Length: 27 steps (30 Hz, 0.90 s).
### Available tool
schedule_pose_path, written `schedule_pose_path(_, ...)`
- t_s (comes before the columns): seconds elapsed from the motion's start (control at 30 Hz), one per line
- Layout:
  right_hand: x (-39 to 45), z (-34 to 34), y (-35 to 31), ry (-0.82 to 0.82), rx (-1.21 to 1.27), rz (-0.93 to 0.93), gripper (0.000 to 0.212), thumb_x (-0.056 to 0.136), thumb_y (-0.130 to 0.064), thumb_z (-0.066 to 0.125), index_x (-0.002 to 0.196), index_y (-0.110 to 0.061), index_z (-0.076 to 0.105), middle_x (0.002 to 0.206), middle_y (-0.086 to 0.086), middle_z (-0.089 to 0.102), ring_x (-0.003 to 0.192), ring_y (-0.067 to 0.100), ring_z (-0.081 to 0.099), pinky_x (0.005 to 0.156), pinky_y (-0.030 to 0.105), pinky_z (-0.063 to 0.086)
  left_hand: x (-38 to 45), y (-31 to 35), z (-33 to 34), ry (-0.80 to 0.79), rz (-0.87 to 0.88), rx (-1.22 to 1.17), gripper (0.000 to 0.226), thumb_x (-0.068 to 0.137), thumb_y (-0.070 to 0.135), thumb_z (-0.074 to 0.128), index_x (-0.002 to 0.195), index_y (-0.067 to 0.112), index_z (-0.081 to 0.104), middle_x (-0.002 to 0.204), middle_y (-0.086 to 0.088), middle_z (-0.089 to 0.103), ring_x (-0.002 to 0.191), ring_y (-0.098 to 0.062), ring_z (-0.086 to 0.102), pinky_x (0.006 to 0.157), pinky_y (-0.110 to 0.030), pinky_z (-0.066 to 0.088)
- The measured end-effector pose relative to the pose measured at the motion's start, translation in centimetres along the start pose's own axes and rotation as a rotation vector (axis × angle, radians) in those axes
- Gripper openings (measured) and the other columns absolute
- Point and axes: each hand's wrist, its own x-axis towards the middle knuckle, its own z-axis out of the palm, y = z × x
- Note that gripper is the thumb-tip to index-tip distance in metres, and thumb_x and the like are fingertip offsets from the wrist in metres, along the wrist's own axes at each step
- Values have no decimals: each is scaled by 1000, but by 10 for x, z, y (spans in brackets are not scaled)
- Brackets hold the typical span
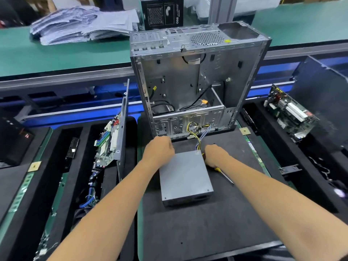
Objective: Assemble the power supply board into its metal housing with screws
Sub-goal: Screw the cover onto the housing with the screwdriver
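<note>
While both hands (159,149) seemingly grip its far edge, the housing (185,178) lies flat.

Power supply (185,176) before open case (197,81)

A grey rectangular metal power supply box (185,178) lies on a black foam mat (207,223). The left hand (160,150) grips its far left corner; the right hand (214,154) grips its far right corner, holding a yellow-handled screwdriver (225,175). Beyond stands an open silver metal computer case (194,81).
</note>
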Motion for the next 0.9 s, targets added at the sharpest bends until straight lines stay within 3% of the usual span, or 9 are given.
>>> schedule_pose_path(0.13, 3, -9, 7, -27, 10, -5, 20, 91, -19, 54, 100, -2, 57, 106, 17, 63, 97, 34, 61, 66, 31, 44, 7, 23, 16, 18, 151, -71, 17, 91, 15, 47, 84, 10, 62, 79, -4, 64, 73, -24, 57, 62, -33, 47)
schedule_pose_path(0.23, 0, -34, 20, 64, 142, 2, 30, 89, -25, 58, 70, -6, 45, 70, 7, 53, 78, 31, 56, 60, 29, 39, 15, 45, 24, -69, 308, -104, 15, 89, 13, 51, 83, 10, 64, 81, -2, 65, 76, -22, 57, 67, -34, 47)
schedule_pose_path(0.3, -3, -50, 32, 161, 269, 26, 34, 89, -21, 57, 63, -10, 37, 60, 4, 45, 69, 28, 49, 57, 28, 37, 23, 59, 27, -135, 391, -84, 13, 87, 12, 54, 82, 11, 66, 83, -2, 68, 80, -22, 59, 71, -34, 48)
schedule_pose_path(0.43, -7, -64, 57, 320, 490, 21, 20, 94, -21, 54, 85, -8, 41, 82, 9, 50, 78, 29, 52, 68, 39, 46, 42, 84, 43, -192, 427, 5, 11, 84, 11, 55, 84, 15, 65, 87, -3, 69, 85, -24, 62, 75, -36, 51)
schedule_pose_path(0.53, -5, -62, 68, 387, 615, 5, 26, 96, -23, 53, 78, -15, 36, 74, 3, 46, 64, 19, 46, 54, 32, 36, 56, 100, 56, -205, 409, 111, 10, 82, 9, 55, 86, 15, 62, 93, -8, 67, 91, -28, 60, 79, -38, 51)
schedule_pose_path(0.73, 6, -58, 83, 364, 631, -13, 22, 99, -24, 50, 87, -10, 38, 72, 2, 41, 62, 17, 39, 59, 32, 32, 67, 128, 84, -177, 526, 577, 14, 83, 7, 57, 96, 10, 61, 97, -10, 65, 90, -30, 64, 62, -32, 37)
schedule_pose_path(0.9, 14, -60, 86, 330, 626, -29, 20, 99, -26, 48, 90, -10, 37, 80, 10, 50, 70, 24, 46, 63, 37, 38, 75, 133, 112, -288, 451, 500, 23, 88, 5, 54, 111, 4, 58, 113, -16, 59, 105, -34, 61, 75, -38, 46)
